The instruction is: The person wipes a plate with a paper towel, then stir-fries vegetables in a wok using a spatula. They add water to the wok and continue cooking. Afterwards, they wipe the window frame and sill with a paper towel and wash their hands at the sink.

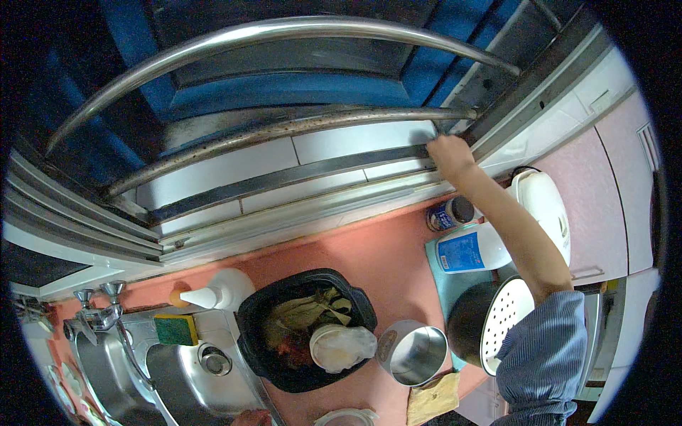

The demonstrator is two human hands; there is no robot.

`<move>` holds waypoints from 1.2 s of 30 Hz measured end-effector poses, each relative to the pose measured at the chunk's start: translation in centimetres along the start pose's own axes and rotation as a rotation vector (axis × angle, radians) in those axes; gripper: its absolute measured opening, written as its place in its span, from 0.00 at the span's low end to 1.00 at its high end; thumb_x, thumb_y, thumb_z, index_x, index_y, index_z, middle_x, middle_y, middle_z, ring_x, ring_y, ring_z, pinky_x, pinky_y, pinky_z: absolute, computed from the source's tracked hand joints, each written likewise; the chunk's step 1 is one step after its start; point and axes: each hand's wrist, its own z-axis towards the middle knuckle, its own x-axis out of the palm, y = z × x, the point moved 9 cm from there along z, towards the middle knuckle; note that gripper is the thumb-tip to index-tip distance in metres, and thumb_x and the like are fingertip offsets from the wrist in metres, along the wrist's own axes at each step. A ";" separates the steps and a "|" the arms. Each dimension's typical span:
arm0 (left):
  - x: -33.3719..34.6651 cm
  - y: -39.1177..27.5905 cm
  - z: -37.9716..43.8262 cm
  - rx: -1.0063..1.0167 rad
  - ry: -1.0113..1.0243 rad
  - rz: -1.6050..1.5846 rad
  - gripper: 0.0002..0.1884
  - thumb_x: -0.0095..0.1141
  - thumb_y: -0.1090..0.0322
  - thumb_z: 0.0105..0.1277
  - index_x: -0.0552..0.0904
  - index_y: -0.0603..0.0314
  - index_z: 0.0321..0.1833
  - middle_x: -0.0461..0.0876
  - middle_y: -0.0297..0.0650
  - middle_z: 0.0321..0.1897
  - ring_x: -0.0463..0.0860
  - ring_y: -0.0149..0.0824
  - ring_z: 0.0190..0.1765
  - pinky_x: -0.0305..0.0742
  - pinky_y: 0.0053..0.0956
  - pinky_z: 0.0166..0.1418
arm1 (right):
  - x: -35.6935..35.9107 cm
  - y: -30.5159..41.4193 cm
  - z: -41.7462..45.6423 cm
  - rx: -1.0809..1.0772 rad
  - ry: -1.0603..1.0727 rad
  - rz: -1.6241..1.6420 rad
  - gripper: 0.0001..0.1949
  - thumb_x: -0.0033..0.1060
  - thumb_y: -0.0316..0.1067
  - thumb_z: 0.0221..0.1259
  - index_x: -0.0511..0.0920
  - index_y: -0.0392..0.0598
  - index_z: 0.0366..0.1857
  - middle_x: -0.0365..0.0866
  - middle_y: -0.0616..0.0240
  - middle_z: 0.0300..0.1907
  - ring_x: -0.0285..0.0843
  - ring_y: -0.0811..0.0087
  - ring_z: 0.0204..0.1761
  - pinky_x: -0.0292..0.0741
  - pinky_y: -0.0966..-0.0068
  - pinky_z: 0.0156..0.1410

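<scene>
My right hand (452,152), in a striped blue sleeve, reaches to the right end of the window ledge (367,141), just below the lower metal bar (298,121). Its fingers are curled; a dark blur lies beside the fingertips, and I cannot tell whether they hold anything. At the bottom edge, by the sink rim, shows a small part of what looks like my left hand (253,418); its fingers are mostly out of view. Under my right forearm stand a dark-lidded jar (450,214) and a white bottle with a blue label (469,249).
A black basin (261,367) holds leafy scraps and a plastic-covered tub (341,349). Beside it stand a metal canister (415,354), a white spray bottle (229,290) and a dark pot with a perforated white insert (503,325). A sponge (176,330) lies by the steel sink (176,378) and faucet (101,317).
</scene>
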 end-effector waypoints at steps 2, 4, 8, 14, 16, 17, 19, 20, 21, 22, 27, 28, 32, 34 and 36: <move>-0.1 0.4 -0.4 0.010 -0.015 -0.021 0.09 0.46 0.68 0.59 0.77 0.66 0.35 0.77 0.55 0.29 0.75 0.58 0.35 0.70 0.47 0.39 | 1.1 0.3 0.1 -0.015 0.042 -0.036 0.07 0.49 0.29 0.55 0.80 0.47 0.29 0.81 0.59 0.35 0.80 0.61 0.43 0.78 0.69 0.45; 0.0 1.2 -0.6 0.020 0.011 -0.038 0.10 0.45 0.66 0.61 0.77 0.65 0.37 0.77 0.55 0.31 0.75 0.57 0.36 0.71 0.47 0.40 | 1.6 -0.3 0.5 -0.036 0.020 -0.001 0.08 0.48 0.31 0.56 0.80 0.47 0.31 0.81 0.58 0.36 0.80 0.60 0.42 0.77 0.68 0.47; 0.5 3.2 -0.7 0.032 0.015 -0.007 0.12 0.44 0.63 0.64 0.76 0.64 0.40 0.77 0.54 0.33 0.75 0.56 0.38 0.71 0.46 0.43 | 2.6 -1.9 1.9 -0.099 0.066 0.085 0.08 0.56 0.28 0.41 0.79 0.41 0.29 0.79 0.48 0.34 0.77 0.50 0.41 0.75 0.62 0.48; -0.2 3.5 0.2 0.106 -0.066 0.014 0.11 0.44 0.64 0.64 0.75 0.64 0.40 0.76 0.53 0.33 0.74 0.55 0.39 0.70 0.44 0.45 | -0.5 2.0 1.1 -0.212 0.037 0.352 0.07 0.55 0.26 0.39 0.79 0.40 0.26 0.79 0.47 0.30 0.78 0.49 0.37 0.75 0.61 0.48; -0.5 3.6 0.4 0.082 -0.029 -0.036 0.10 0.44 0.65 0.64 0.75 0.64 0.40 0.76 0.52 0.32 0.74 0.54 0.39 0.70 0.44 0.45 | -2.6 4.9 0.7 -0.283 0.044 0.371 0.06 0.54 0.26 0.40 0.79 0.41 0.25 0.79 0.48 0.29 0.79 0.51 0.36 0.75 0.61 0.46; -1.0 3.6 0.4 0.081 -0.043 -0.060 0.10 0.45 0.66 0.64 0.76 0.64 0.40 0.76 0.52 0.32 0.75 0.54 0.39 0.70 0.44 0.45 | -3.7 6.5 0.8 -0.312 0.056 0.398 0.07 0.54 0.26 0.40 0.79 0.42 0.25 0.79 0.48 0.30 0.79 0.51 0.36 0.75 0.62 0.46; -1.7 3.6 0.1 0.071 -0.071 -0.113 0.09 0.47 0.67 0.63 0.76 0.63 0.40 0.76 0.53 0.32 0.75 0.54 0.38 0.71 0.43 0.44 | -6.0 9.7 0.4 -0.383 0.052 0.398 0.08 0.54 0.25 0.40 0.80 0.44 0.27 0.80 0.49 0.29 0.79 0.52 0.36 0.76 0.63 0.45; -1.7 4.0 0.0 0.047 -0.049 -0.117 0.08 0.48 0.67 0.63 0.76 0.63 0.40 0.77 0.53 0.31 0.75 0.53 0.37 0.71 0.43 0.43 | -7.0 11.5 0.4 -0.415 0.064 0.409 0.08 0.54 0.26 0.41 0.80 0.44 0.27 0.80 0.50 0.29 0.79 0.52 0.36 0.76 0.63 0.45; -1.5 4.4 -0.1 0.022 -0.028 -0.125 0.08 0.48 0.67 0.62 0.77 0.62 0.39 0.77 0.52 0.31 0.76 0.53 0.37 0.72 0.43 0.42 | -8.2 13.3 0.2 -0.471 0.056 0.433 0.08 0.55 0.26 0.41 0.80 0.45 0.28 0.80 0.50 0.29 0.79 0.53 0.36 0.75 0.62 0.46; -1.2 4.8 -0.1 0.000 -0.005 -0.135 0.07 0.49 0.67 0.62 0.77 0.62 0.39 0.77 0.52 0.31 0.76 0.53 0.36 0.72 0.42 0.41 | -9.4 15.1 0.1 -0.525 0.050 0.454 0.07 0.55 0.26 0.41 0.80 0.45 0.28 0.80 0.51 0.29 0.79 0.53 0.36 0.75 0.62 0.46; -1.4 5.9 -0.9 0.048 -0.099 -0.060 0.08 0.55 0.69 0.55 0.78 0.60 0.37 0.81 0.47 0.31 0.80 0.49 0.35 0.76 0.40 0.39 | -14.7 26.2 0.5 -0.728 0.063 0.633 0.07 0.56 0.31 0.43 0.81 0.48 0.28 0.80 0.52 0.29 0.78 0.52 0.38 0.73 0.59 0.48; -1.5 6.2 -1.3 0.033 -0.107 -0.033 0.08 0.55 0.69 0.55 0.78 0.60 0.37 0.81 0.47 0.31 0.80 0.49 0.35 0.76 0.40 0.40 | -17.0 28.6 0.1 -0.860 -0.070 0.654 0.07 0.55 0.32 0.44 0.81 0.49 0.28 0.80 0.52 0.29 0.78 0.52 0.37 0.73 0.58 0.47; -3.2 7.2 -3.3 -0.001 -0.202 -0.098 0.08 0.55 0.68 0.55 0.78 0.60 0.37 0.81 0.47 0.30 0.80 0.50 0.34 0.76 0.41 0.39 | -20.3 35.0 0.4 -0.894 -0.099 0.686 0.07 0.53 0.35 0.47 0.80 0.49 0.26 0.79 0.52 0.28 0.78 0.51 0.35 0.73 0.57 0.45; -3.8 7.7 -4.0 -0.039 -0.237 -0.112 0.08 0.56 0.68 0.54 0.79 0.59 0.37 0.81 0.47 0.29 0.80 0.50 0.34 0.76 0.41 0.38 | -21.2 36.8 0.6 -0.914 -0.080 0.721 0.07 0.54 0.36 0.47 0.80 0.49 0.26 0.79 0.52 0.28 0.78 0.51 0.35 0.73 0.58 0.44; -4.1 7.5 -4.4 -0.002 -0.237 -0.066 0.08 0.55 0.68 0.55 0.79 0.59 0.37 0.81 0.47 0.29 0.80 0.51 0.34 0.76 0.41 0.38 | -21.5 36.7 0.9 -0.909 -0.025 0.818 0.08 0.54 0.37 0.48 0.81 0.49 0.29 0.80 0.52 0.29 0.78 0.51 0.35 0.73 0.59 0.44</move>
